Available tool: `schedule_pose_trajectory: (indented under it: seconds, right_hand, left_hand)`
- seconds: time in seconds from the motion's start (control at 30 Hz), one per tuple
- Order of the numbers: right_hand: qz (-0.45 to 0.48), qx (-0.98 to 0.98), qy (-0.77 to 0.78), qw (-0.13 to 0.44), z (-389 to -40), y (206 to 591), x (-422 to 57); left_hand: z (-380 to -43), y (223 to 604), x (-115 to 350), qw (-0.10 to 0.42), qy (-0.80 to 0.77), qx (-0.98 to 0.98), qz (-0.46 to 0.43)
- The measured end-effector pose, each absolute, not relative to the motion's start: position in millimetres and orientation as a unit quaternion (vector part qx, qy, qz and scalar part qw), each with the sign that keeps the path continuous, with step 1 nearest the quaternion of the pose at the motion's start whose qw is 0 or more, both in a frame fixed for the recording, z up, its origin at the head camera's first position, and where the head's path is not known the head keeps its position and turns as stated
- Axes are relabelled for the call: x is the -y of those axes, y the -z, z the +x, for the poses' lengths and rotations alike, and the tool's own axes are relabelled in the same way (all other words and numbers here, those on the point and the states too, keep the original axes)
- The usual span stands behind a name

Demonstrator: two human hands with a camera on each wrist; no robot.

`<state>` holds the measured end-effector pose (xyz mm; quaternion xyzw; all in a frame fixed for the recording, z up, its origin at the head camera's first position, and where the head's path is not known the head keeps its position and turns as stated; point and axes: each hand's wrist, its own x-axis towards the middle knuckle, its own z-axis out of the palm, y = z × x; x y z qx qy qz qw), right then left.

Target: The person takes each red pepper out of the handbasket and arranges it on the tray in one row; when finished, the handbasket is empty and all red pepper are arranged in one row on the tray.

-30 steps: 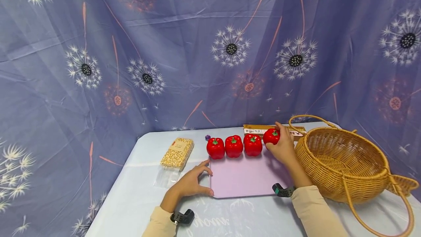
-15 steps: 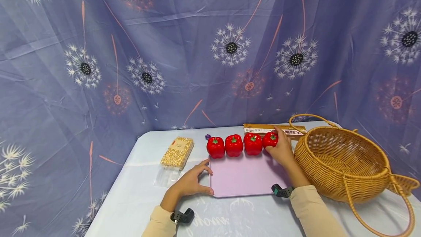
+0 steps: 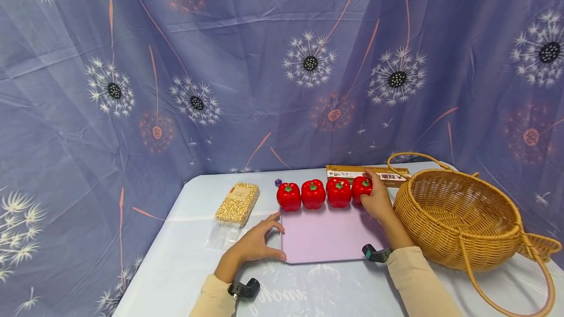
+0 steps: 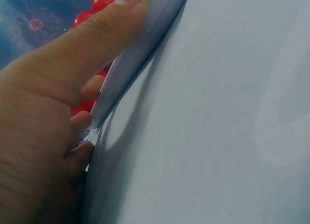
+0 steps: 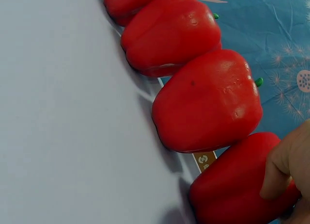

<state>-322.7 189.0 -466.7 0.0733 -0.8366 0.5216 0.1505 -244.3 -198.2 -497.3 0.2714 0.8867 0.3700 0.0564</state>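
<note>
Several red toy bell peppers with green stems, including one bell pepper [image 3: 313, 194], stand in a row along the far edge of a pale purple tray [image 3: 328, 238]. My right hand [image 3: 378, 200] holds the rightmost bell pepper [image 3: 361, 188], its thumb on the side facing me in the right wrist view. That pepper sits close beside its neighbour [image 5: 208, 105]. At the tray's left side, my left hand [image 3: 256, 242] holds the edge with spread, bent fingers and thumb. The left wrist view has the thumb [image 4: 92, 44] across the rim and fingertips lower along it.
A wicker basket [image 3: 458, 229] with tall handles stands right of the tray, close to my right forearm. Behind the peppers lies a long brown-and-white box [image 3: 352, 171]. Left are a bag of corn kernels [image 3: 238, 203] and a small purple object [image 3: 278, 182].
The rightmost pepper has moved slightly left and lower, lining up with the row. My right hand moved with it, and its thumb has shifted on the pepper. The left hand stays put.
</note>
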Motion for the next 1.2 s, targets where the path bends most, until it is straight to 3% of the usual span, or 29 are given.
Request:
schedule_pose_trajectory:
  seconds: [0.83, 1.2]
  right_hand:
    - [0.06, 0.824, -0.544, 0.143, -320, 472, -185]
    - [0.054, 0.84, -0.518, 0.152, -319, 466, -178]
  left_hand:
    - [-245, 496, 200, 0.061, -0.337, -0.899, 0.274]
    - [-245, 488, 201, 0.032, -0.289, -0.917, 0.273]
